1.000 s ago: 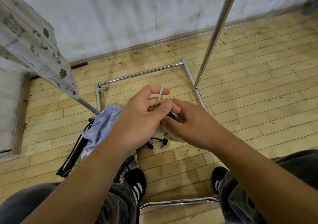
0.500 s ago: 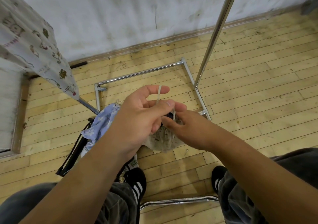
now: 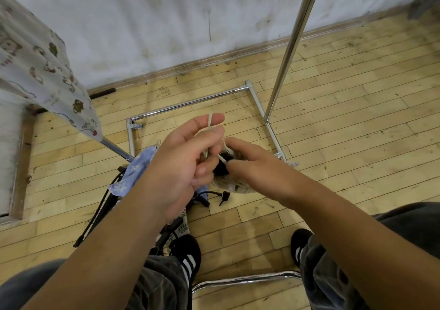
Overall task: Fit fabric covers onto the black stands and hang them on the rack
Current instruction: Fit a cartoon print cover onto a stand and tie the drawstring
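From the head view, the two hands are close together, each clamped on a pale drawstring (image 3: pixel 209 124). The left hand (image 3: pixel 181 166) pinches one run of it between thumb and forefinger, and the loose end sticks up just past those fingertips. The right hand (image 3: pixel 257 166) has its fingers curled in and pinches the other run low between the two hands. Directly below and between the hands is a beige fabric cover (image 3: pixel 238 188), bunched around the dark end of a black stand (image 3: pixel 221 170).

Beyond the hands, the rack (image 3: pixel 289 47) shows a chrome upright rising past the right hand and a base frame lying on the wooden floor (image 3: pixel 357 119). A printed cover (image 3: pixel 47 71) hangs well to the left of the left hand. Under the left wrist, a blue cover (image 3: pixel 135 171) lies on a pile of loose black stands (image 3: pixel 100 210) on the floor. Below the forearms are two black shoes (image 3: pixel 188 255) with white stripes.
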`<state>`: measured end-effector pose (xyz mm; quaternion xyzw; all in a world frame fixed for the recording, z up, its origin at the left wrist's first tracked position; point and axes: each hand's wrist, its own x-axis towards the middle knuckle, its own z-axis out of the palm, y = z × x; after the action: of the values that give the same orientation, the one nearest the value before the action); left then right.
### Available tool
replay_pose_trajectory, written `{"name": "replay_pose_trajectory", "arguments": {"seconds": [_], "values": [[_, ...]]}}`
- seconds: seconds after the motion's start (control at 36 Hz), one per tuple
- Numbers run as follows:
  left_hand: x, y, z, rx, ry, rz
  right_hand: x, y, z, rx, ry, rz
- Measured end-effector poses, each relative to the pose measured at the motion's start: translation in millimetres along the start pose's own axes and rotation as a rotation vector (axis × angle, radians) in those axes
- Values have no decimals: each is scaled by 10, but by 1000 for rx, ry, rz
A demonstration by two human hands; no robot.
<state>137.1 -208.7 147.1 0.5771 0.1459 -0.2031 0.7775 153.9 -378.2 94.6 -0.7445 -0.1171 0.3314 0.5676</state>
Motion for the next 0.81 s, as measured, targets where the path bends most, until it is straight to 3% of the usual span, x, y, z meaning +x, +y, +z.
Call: {"name": "replay_pose_trajectory", "arguments": {"seconds": [0.14, 0.28, 0.56, 0.81], "values": [[-7, -1, -5, -8, -29, 2, 120, 35, 38, -155, 40, 58], [-10, -17, 5, 28, -82, 29, 161, 109, 60, 160, 57, 41], [-75, 2, 51, 139, -119, 90, 146, 167, 93, 64, 106, -17], [-131, -15, 84, 272, -51, 96, 166, 192, 91, -75, 88, -36]]}}
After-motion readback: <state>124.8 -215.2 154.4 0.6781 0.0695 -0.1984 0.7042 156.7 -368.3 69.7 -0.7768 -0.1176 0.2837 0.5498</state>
